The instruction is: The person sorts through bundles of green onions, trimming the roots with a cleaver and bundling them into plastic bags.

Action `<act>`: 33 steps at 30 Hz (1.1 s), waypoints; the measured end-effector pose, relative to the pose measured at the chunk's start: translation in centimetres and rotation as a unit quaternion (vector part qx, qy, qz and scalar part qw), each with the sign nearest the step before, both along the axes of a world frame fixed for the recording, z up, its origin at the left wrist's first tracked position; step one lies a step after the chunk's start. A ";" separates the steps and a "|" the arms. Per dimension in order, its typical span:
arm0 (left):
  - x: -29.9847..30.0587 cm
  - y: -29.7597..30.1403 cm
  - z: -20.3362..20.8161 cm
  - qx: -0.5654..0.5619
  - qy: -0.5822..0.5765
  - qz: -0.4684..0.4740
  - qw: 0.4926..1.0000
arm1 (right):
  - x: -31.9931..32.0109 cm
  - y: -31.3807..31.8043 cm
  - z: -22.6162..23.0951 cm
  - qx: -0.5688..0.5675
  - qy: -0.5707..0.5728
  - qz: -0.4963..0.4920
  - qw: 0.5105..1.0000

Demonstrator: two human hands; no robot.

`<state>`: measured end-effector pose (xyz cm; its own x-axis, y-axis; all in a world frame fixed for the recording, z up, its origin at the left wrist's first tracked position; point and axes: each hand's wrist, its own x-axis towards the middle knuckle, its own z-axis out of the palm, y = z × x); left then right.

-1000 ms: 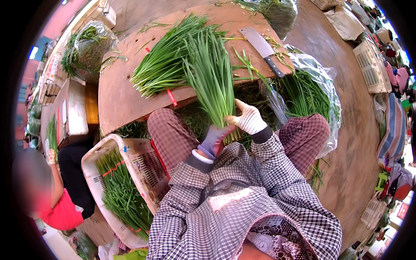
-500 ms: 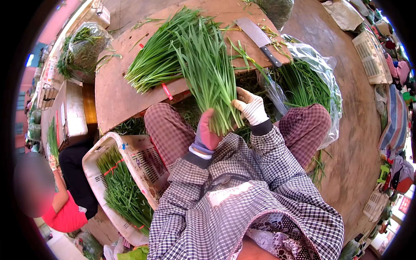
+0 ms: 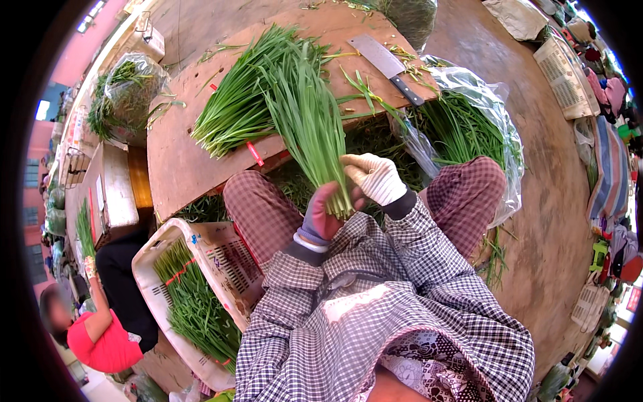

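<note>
My left hand, in a pink and purple glove, is closed round the pale stalk ends of a bunch of garlic chives. The long leaves reach away over the board's near edge. At the bunch's right side my right hand, in a cream glove, has thumb and fingers pinched together on the edge stalks. More garlic chives lie in a heap on the brown board, partly under the held leaves. A cleaver with a dark handle rests on the board's right, among cut scraps.
A white crate with tied green bunches stands at my left. On the right, a clear plastic bag holds more greens. A red tie hangs at the board's near edge. Another person sits at far left.
The held bunch has become narrower and straighter, its stalk ends gathered closer. My right hand has shifted slightly left along with the bunch. The whole view has turned a little.
</note>
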<state>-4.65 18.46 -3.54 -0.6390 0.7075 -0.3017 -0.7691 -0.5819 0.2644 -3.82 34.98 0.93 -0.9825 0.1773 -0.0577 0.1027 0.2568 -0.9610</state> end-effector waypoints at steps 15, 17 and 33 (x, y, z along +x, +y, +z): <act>-0.2 -0.1 -3.1 -0.032 -0.011 0.010 0.999 | 2.4 0.6 0.1 0.279 0.009 0.065 0.958; -0.1 0.1 -2.4 -0.047 -0.005 0.015 0.999 | 2.4 0.5 -0.6 0.267 0.016 0.039 0.963; 0.2 -0.1 -1.6 -0.037 0.020 0.000 0.999 | 2.6 -1.3 0.0 0.047 0.086 0.029 0.995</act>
